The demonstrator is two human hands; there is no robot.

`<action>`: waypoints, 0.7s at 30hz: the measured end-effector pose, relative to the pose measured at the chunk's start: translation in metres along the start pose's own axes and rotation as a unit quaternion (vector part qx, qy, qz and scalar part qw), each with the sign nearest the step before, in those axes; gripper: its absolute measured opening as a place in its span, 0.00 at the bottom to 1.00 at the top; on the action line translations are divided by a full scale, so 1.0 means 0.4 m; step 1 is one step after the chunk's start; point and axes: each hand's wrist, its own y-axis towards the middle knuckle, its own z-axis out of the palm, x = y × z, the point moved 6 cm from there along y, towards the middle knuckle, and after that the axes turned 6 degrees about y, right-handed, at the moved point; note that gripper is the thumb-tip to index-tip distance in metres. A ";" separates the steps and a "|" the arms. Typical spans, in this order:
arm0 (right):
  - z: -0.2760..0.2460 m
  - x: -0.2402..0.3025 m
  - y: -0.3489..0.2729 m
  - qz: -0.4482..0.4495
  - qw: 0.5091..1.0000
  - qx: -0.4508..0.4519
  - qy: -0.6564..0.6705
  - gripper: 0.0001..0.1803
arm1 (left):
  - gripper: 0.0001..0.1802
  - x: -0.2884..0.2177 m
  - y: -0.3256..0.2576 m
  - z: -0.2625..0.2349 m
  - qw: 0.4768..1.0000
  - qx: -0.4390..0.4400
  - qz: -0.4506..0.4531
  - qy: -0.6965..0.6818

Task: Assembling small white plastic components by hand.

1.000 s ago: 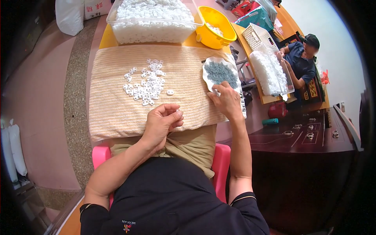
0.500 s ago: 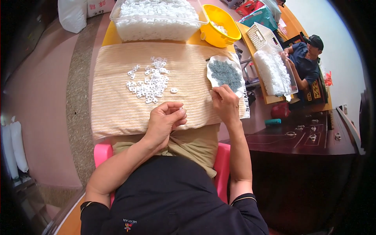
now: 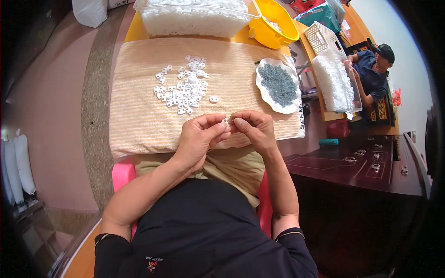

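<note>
Near the front edge of the striped cloth, my two hands meet. My left hand [image 3: 200, 138] pinches a small white plastic piece with holes [image 3: 225, 123] between thumb and fingers. Against that piece, my right hand [image 3: 256, 131] is closed in a pinch; whatever its fingertips hold is too small to make out. Beyond my left hand lies a loose pile of similar white pieces [image 3: 185, 92], with a single oval white piece [image 3: 213, 99] apart from it. A white wavy-rimmed plate [image 3: 291, 109] of small grey-green parts [image 3: 278, 85] sits beyond my right hand.
A clear tub [image 3: 190, 28] full of white pieces and a yellow basin [image 3: 278, 39] stand at the table's far side. To the right, a person [image 3: 368, 76] works at another table beside a second clear tub [image 3: 333, 85]. A dark cabinet [image 3: 333, 162] is nearer.
My right hand has left the plate and come leftward to meet my left hand at the white piece. The left hand keeps its pinch. The whole view has shifted slightly.
</note>
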 end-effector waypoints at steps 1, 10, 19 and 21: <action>0.001 -0.003 -0.001 0.001 1.000 -0.002 -0.008 0.07 | 0.12 0.000 0.001 -0.001 1.000 0.000 0.000 0.000; 0.002 -0.031 -0.006 0.011 1.000 -0.008 -0.009 0.06 | 0.10 0.010 0.005 -0.008 1.000 -0.003 -0.011 0.005; 0.003 -0.046 -0.009 0.020 0.999 -0.023 0.021 0.06 | 0.10 0.012 0.007 -0.011 1.000 0.003 -0.008 0.008; 0.003 -0.047 -0.008 0.018 0.999 -0.023 0.026 0.06 | 0.10 0.010 0.007 -0.009 1.000 0.004 -0.010 0.005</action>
